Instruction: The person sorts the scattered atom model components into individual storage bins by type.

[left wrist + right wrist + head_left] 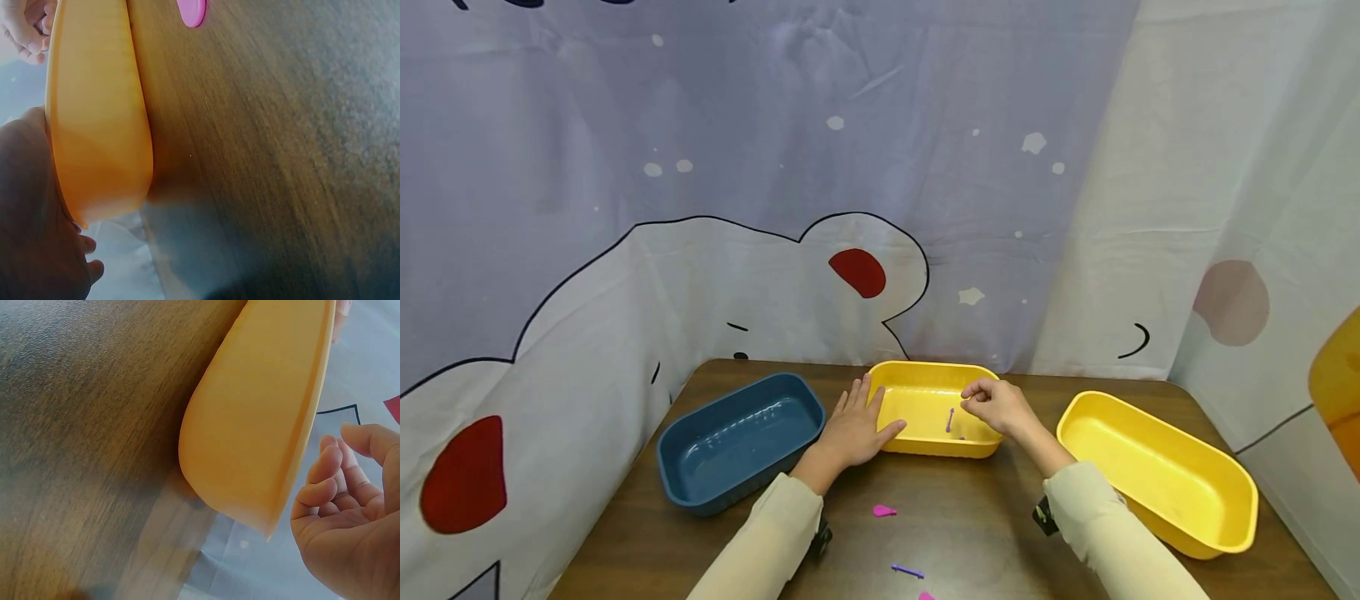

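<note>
My left hand (852,433) lies over the left rim of the middle yellow tray (938,450), fingers spread, thumb along its near side. Above that tray's right end hovers my right hand (1002,406). Its fingers are loosely bent, and the right wrist view shows nothing held between thumb and fingertips (325,464). Inside the tray is a thin purple stick (951,419) with knobbed ends; a tiny purple bit (962,437) shows near it. On the table in front lie a pink teardrop-shaped piece (884,511) and another purple stick (907,571).
A dark blue tray (741,485) stands on the left of the wooden table (970,517). At the right is a second yellow tray (1157,467), set at an angle. Part of another pink piece (927,596) shows at the bottom edge. A printed curtain (970,208) hangs behind.
</note>
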Action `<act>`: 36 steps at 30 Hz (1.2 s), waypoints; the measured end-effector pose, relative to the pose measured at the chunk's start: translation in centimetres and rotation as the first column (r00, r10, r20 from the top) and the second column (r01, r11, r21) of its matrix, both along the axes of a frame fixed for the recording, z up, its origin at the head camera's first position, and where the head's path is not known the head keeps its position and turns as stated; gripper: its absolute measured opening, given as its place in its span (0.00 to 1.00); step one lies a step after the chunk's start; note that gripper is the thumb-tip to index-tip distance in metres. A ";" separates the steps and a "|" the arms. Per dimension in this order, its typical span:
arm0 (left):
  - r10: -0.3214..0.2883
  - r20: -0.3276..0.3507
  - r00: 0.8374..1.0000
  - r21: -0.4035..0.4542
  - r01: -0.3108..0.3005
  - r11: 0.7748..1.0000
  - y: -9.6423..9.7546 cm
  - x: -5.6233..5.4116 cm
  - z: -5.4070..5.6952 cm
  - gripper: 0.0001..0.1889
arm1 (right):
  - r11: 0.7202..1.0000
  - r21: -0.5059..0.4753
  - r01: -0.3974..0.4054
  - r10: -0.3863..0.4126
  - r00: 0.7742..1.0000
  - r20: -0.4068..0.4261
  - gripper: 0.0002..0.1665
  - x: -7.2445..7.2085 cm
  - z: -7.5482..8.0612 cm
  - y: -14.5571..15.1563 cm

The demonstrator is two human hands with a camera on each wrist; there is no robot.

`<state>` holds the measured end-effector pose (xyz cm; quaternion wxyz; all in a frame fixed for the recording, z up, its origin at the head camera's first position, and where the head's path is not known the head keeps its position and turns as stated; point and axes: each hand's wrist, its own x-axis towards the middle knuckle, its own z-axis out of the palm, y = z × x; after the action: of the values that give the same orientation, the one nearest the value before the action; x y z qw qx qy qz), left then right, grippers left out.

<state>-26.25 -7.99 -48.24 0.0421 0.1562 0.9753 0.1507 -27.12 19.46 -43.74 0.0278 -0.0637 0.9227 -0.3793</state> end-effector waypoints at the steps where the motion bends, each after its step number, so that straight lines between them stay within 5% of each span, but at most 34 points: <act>1: 0.002 0.002 1.000 0.000 -0.002 1.000 0.0 0.0 0.1 0.46 | 1.000 -0.003 -0.002 0.002 1.000 0.000 0.08 0.1 0.0 0.0; 12: 0.002 -0.008 1.000 -0.015 -0.003 1.000 -0.1 0.1 0.1 0.46 | 0.999 -0.001 -0.047 0.047 0.998 -0.048 0.06 1.4 0.1 -0.1; 36: -0.011 -0.015 1.000 -0.014 0.011 1.000 0.0 -0.1 -0.2 0.46 | 0.979 -0.060 -0.194 0.186 0.975 -0.124 0.09 6.9 -0.5 -0.6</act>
<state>-26.34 -8.01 -48.40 0.0366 0.1623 0.9757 0.1426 -20.27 18.86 -44.23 0.0072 -0.1749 0.8980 -0.4036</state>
